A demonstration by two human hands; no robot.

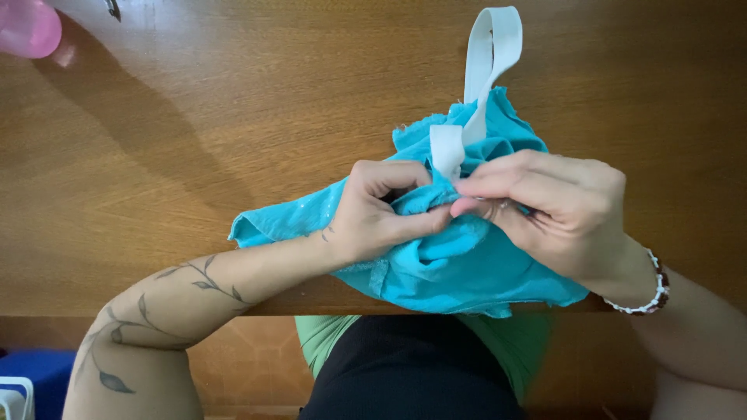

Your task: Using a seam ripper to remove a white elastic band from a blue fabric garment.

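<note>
Both hands' fingers (pixel 405 175) half buried in turquoise cloth (pixel 459 264)

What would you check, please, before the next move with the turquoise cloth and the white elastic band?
1. Both hands on the work: ok. The left hand and right hand pinch the turquoise cloth where they meet.
2. White elastic band free of tangles: ok. It stands up in a loop behind the hands, its lower end at the cloth.
3. Band fixed to the cloth: cannot tell. The fingers hide the joint.
4. Cloth supported: ok. It rests on the wooden table, its near edge overhanging.
5. Needle or pin in hand: cannot tell.
6. Pink object clear of the work: ok. It sits at the far corner.
</note>
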